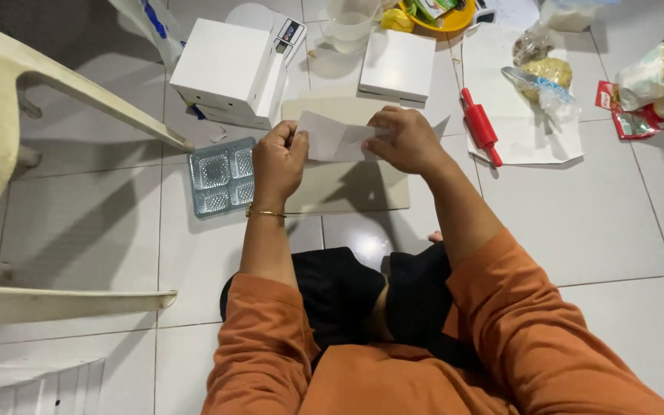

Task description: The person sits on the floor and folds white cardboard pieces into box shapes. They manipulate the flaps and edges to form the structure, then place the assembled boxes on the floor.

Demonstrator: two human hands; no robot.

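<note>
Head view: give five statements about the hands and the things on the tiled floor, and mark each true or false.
1. Both hands, left hand and right hand, hold one white folded sheet of card. True.
2. The clear plastic four-compartment tray is stacked on a white box. False: it lies on the floor beside the left hand.
3. The red plastic rolling pin lies on a white sheet of paper. True.
4. The left wrist is bare. False: it wears a thin gold bangle.
5. The closed white square cardboard box is in the right hand. False: it rests on the floor beyond the hands.
</note>
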